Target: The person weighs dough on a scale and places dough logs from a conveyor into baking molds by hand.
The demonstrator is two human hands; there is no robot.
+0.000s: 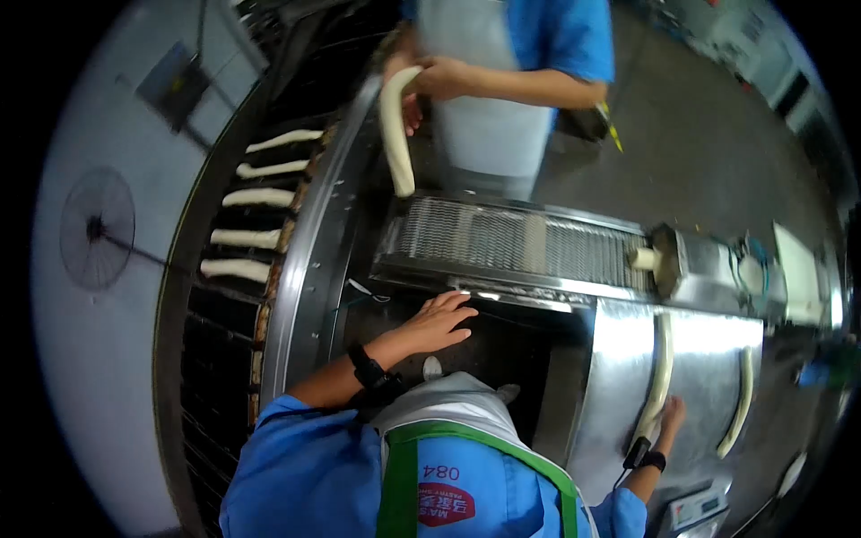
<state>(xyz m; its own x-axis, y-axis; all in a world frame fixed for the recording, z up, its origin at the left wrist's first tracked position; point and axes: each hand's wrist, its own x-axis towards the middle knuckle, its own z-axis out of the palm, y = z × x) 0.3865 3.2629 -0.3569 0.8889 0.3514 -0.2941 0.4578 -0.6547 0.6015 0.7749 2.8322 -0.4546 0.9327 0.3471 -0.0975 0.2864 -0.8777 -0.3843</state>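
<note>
My left hand is held palm down with its fingers spread, holding nothing, beside the near edge of the mesh conveyor. Off to the right, my right hand is at the lower end of a long pale dough roll on the steel table. Its fingers are small and blurred, so I cannot see whether they grip the dough. A second dough roll lies farther right. Across the conveyor, a co-worker's hands hold up another dough roll, which hangs down to the belt's left end.
Several dough strips lie in a row on dark trays at left, behind a metal rail. A steel machine stands at the conveyor's right end, with a dough end at its mouth. A scale sits lower right.
</note>
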